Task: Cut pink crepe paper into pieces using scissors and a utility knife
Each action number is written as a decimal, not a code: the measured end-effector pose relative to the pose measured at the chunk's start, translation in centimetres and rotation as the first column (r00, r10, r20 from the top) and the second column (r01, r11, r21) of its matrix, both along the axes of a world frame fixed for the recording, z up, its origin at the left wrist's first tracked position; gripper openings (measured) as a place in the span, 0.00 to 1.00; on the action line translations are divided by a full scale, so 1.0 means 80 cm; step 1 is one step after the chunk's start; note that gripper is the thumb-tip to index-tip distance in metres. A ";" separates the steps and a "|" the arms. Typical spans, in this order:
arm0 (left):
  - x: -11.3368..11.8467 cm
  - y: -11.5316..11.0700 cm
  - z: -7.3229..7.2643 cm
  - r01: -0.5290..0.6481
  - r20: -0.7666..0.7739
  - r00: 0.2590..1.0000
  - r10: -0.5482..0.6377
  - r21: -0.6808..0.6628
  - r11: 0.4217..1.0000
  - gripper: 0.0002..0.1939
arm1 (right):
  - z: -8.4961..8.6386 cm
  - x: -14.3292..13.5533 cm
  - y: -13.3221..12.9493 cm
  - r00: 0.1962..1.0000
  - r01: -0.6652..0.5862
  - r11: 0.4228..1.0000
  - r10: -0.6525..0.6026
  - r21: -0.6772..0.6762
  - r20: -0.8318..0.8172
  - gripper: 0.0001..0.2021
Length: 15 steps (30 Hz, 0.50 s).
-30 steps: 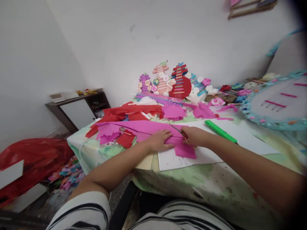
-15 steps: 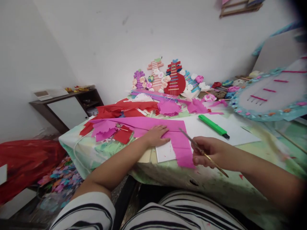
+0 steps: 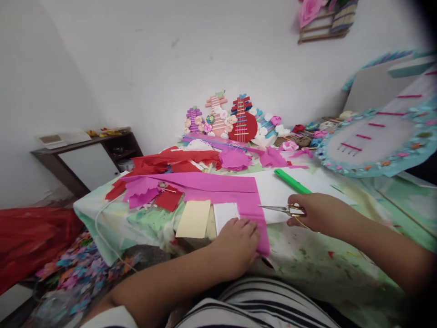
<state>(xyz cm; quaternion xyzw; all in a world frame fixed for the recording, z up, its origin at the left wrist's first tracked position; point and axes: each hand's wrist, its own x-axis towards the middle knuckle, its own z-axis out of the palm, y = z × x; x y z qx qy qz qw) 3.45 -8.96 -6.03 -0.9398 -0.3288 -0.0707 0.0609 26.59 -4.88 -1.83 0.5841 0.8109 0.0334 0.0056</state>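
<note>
A strip of pink crepe paper [image 3: 225,183] lies along the table, and its right end bends down toward the near edge. My left hand [image 3: 239,243] rests on that lower end, fingers laid over the paper, thumb mostly hidden. In my right hand [image 3: 317,214] is a pair of scissors [image 3: 275,208] with gold handles. Their tips point left and reach the paper's right border. Just beyond my right hand, a green utility knife [image 3: 290,180] lies on a white sheet [image 3: 266,182].
Red paper scraps [image 3: 170,159] and a cream card [image 3: 193,218] lie on the patterned tablecloth [image 3: 146,228]. Small craft instruments [image 3: 244,127] with paper flowers lean by the wall. A large decorated piece [image 3: 358,141] stands at right; a low cabinet [image 3: 88,164] is at left.
My left hand has moved from the paper's upper part down to its lower end. The scissors have turned from slanting to nearly level, pointing left. The view has shifted slightly.
</note>
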 end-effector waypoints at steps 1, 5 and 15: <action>-0.002 0.000 -0.006 -0.002 0.018 1.000 0.002 -0.007 1.000 0.20 | -0.003 0.001 -0.002 1.000 0.001 1.000 -0.001 0.001 -0.004 0.15; -0.011 0.005 -0.003 -0.033 0.053 0.998 0.036 -0.063 0.997 0.11 | -0.007 0.014 -0.009 1.000 0.029 0.999 -0.029 0.024 -0.010 0.18; -0.014 0.065 0.068 -0.225 0.446 0.832 0.331 -0.274 0.935 0.11 | -0.011 0.016 -0.015 1.000 -0.014 0.981 0.014 0.196 0.003 0.17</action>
